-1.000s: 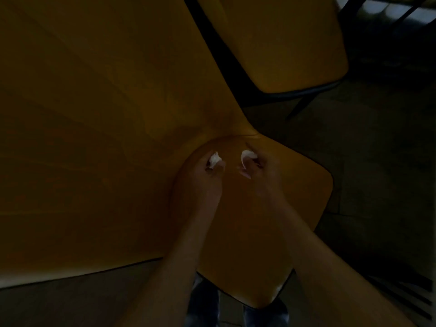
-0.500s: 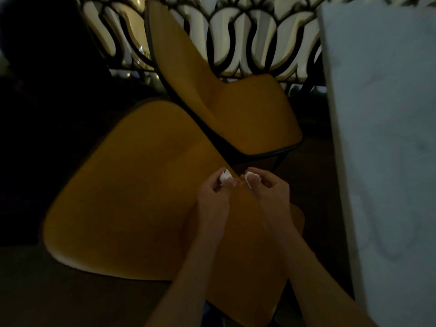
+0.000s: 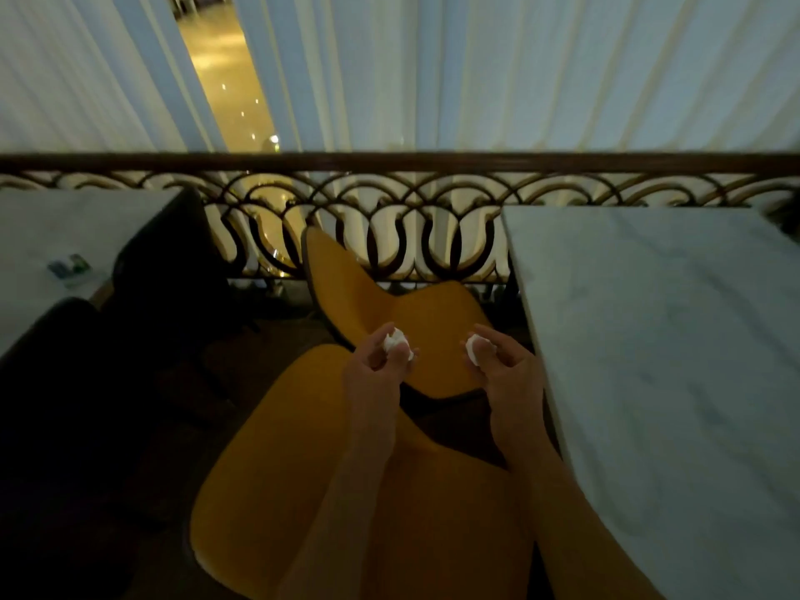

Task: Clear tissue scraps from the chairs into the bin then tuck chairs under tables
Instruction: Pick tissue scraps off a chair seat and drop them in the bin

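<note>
My left hand pinches a small white tissue scrap between thumb and fingers. My right hand holds a second white tissue scrap the same way. Both hands hover above two orange chairs: a near orange chair directly below me and a far orange chair beyond it by the railing. The hands are about a hand's width apart. No bin is in view.
A white marble table runs along the right, close to my right arm. A second white table with dark chairs stands at the left. An ornate metal railing and pale curtains close off the far side.
My view has lifted from the chair seat to the railing and tables. Both hands rose off the near chair with the scraps and moved apart.
</note>
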The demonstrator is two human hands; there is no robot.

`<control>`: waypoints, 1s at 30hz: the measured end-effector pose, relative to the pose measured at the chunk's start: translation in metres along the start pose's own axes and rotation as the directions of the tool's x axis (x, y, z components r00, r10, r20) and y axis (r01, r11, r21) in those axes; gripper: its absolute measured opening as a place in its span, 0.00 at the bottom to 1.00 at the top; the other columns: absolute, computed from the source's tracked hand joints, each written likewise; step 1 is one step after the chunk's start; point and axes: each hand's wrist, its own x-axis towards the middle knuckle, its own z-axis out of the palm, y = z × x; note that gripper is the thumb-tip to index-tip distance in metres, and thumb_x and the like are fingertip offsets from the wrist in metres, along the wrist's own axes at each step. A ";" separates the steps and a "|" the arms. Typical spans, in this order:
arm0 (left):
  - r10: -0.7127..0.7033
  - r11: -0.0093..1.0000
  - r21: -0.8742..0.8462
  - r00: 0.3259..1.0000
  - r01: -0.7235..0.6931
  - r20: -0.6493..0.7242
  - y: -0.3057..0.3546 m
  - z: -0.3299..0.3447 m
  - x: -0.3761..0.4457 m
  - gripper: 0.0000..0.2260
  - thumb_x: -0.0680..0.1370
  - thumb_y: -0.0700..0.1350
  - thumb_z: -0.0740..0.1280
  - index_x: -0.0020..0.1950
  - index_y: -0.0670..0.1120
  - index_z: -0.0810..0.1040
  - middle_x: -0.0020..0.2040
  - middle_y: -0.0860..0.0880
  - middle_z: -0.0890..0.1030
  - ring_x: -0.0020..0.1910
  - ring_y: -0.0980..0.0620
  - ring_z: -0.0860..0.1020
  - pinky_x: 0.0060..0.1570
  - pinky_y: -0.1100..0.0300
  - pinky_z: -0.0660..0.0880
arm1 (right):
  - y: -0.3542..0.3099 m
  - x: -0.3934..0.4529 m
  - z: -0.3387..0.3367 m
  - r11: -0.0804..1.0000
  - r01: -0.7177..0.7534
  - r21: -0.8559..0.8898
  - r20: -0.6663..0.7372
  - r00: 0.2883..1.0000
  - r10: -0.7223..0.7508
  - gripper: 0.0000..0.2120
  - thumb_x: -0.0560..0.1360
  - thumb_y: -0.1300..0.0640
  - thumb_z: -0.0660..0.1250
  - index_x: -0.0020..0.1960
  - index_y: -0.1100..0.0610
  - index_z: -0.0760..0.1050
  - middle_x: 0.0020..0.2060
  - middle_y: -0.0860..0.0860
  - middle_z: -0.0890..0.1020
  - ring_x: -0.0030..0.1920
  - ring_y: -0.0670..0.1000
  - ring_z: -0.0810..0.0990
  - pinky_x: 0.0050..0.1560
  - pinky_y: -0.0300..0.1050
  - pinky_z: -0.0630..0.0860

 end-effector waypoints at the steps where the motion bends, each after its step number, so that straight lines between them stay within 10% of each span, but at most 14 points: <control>1: 0.016 1.000 0.004 1.000 -0.016 0.006 0.010 0.000 -0.001 0.14 0.78 0.43 0.71 0.63 0.46 0.80 0.51 0.49 0.85 0.51 0.49 0.85 0.53 0.53 0.81 | -0.010 0.000 0.002 1.000 0.023 -0.016 -0.012 1.000 -0.023 0.11 0.78 0.59 0.68 0.59 0.58 0.81 0.46 0.54 0.86 0.47 0.51 0.85 0.47 0.42 0.82; 14: 0.085 0.996 -0.027 0.996 -0.084 0.022 0.094 -0.008 0.016 0.12 0.77 0.43 0.71 0.61 0.50 0.81 0.48 0.56 0.85 0.55 0.47 0.82 0.59 0.46 0.78 | -0.090 0.007 0.013 0.988 0.145 -0.062 -0.083 0.985 -0.149 0.11 0.77 0.53 0.69 0.58 0.53 0.82 0.50 0.51 0.86 0.53 0.52 0.83 0.54 0.53 0.82; 21: 0.129 0.989 -0.093 0.984 -0.118 0.123 0.100 0.010 0.018 0.17 0.78 0.41 0.70 0.67 0.44 0.78 0.55 0.46 0.83 0.53 0.49 0.83 0.47 0.64 0.80 | -0.099 -0.005 -0.004 0.988 0.155 0.007 -0.159 0.976 -0.152 0.08 0.78 0.57 0.68 0.49 0.46 0.84 0.47 0.53 0.86 0.52 0.53 0.85 0.54 0.51 0.81; 30: 0.020 0.982 -0.185 0.943 0.045 0.333 0.077 0.074 -0.030 0.17 0.77 0.37 0.70 0.67 0.41 0.77 0.55 0.45 0.83 0.53 0.50 0.83 0.52 0.59 0.81 | -0.121 -0.040 -0.078 0.982 0.173 0.080 -0.336 0.932 -0.137 0.06 0.79 0.64 0.65 0.53 0.68 0.76 0.48 0.63 0.83 0.50 0.54 0.86 0.51 0.44 0.82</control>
